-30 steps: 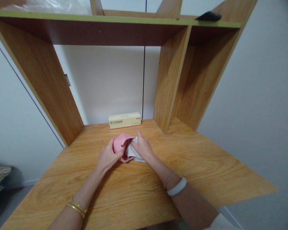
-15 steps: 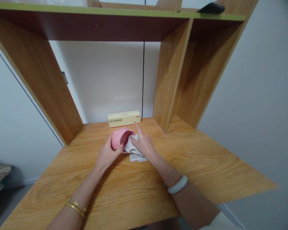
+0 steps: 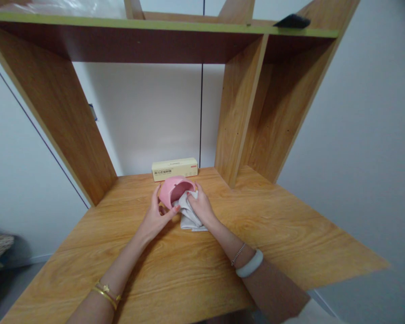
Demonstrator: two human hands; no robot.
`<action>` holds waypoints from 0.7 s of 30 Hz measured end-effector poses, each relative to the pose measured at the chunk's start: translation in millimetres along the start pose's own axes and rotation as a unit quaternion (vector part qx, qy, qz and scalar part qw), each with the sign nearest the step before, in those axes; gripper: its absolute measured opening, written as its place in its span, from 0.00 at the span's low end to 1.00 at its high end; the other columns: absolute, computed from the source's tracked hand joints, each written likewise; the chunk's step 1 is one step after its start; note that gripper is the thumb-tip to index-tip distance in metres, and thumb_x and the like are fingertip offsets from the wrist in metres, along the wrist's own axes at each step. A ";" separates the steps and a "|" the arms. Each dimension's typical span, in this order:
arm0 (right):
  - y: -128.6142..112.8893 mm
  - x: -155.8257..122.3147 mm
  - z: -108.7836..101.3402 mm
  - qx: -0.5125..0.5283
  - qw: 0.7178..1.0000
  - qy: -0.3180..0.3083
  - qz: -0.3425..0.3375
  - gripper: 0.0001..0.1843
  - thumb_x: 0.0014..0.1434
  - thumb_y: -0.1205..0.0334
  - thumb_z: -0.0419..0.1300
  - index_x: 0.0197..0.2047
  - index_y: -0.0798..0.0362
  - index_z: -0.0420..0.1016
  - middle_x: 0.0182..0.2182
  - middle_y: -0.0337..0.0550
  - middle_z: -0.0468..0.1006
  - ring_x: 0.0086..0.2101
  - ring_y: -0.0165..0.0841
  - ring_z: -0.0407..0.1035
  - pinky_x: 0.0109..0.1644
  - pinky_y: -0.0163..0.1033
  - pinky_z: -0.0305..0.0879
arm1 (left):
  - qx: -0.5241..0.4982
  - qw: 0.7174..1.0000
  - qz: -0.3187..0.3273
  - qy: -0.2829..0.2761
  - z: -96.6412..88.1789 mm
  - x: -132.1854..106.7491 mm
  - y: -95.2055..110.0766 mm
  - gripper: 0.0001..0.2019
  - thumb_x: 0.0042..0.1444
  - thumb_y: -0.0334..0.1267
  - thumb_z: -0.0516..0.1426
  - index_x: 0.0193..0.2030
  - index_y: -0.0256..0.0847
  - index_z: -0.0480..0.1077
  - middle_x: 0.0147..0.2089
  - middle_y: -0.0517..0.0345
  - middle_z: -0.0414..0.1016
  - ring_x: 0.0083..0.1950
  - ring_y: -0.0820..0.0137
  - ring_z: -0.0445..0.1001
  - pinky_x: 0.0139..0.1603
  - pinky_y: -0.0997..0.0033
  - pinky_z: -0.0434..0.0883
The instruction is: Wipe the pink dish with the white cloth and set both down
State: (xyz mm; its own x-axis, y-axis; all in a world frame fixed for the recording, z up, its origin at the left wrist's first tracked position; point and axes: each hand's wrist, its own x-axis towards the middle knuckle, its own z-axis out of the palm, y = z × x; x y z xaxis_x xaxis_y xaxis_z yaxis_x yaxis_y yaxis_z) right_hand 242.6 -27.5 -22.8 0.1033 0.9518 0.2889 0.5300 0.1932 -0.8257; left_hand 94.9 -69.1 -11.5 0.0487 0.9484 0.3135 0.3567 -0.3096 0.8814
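A pink bowl (image 3: 174, 188) is tilted on its side over the wooden desk (image 3: 202, 265), its opening facing right. My left hand (image 3: 155, 218) grips its rim and outer wall from the left. My right hand (image 3: 200, 208) is closed on a white cloth (image 3: 188, 215) and presses it against the bowl's rim. The cloth hangs down between my hands and touches the desk.
A cream cardboard box (image 3: 174, 168) lies at the back of the desk against the wall, just behind the bowl. Upright wooden panels (image 3: 234, 112) of the shelf unit stand left and right. A dark object (image 3: 293, 20) lies on the top shelf.
The bowl has been lifted and turned a little, its opening now more to the right. My right hand has curled its fingers onto the cloth at the rim.
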 end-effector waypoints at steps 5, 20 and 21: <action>0.8 2.5 3.0 -0.001 1.000 -0.014 -0.001 0.31 0.52 0.60 0.54 0.59 0.57 0.52 0.44 0.50 0.73 0.41 0.34 0.68 0.41 0.36 0.62 | 0.008 1.000 0.025 0.008 7.3 -1.4 -1.3 0.40 0.45 0.46 0.58 0.62 0.42 0.41 0.54 0.45 0.63 0.44 0.68 0.70 0.42 0.68 0.70; -14.7 -6.5 -21.5 -0.209 0.968 -0.092 -0.105 0.40 0.53 0.57 0.53 0.64 0.53 0.38 0.34 0.46 0.77 0.35 0.38 0.71 0.37 0.36 0.60 | 0.200 0.976 0.054 -0.061 -27.9 -1.4 3.0 0.35 0.42 0.45 0.57 0.58 0.37 0.53 0.45 0.47 0.70 0.41 0.60 0.71 0.42 0.61 0.68; -11.6 -5.6 -18.2 -0.179 0.976 -0.086 -0.085 0.39 0.53 0.59 0.53 0.64 0.53 0.39 0.36 0.47 0.76 0.35 0.38 0.70 0.37 0.36 0.60 | 0.203 0.976 0.053 -0.058 -26.5 -1.8 2.6 0.35 0.42 0.45 0.57 0.58 0.38 0.53 0.45 0.47 0.70 0.42 0.60 0.71 0.43 0.61 0.68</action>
State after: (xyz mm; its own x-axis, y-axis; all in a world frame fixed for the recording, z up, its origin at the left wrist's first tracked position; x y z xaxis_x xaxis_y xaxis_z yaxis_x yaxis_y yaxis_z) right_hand 251.3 -39.4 -6.0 -0.1389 0.9449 0.2965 0.7904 0.2862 -0.5416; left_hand 71.0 -73.4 -0.5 0.2023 0.9214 0.3318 0.6832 -0.3755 0.6263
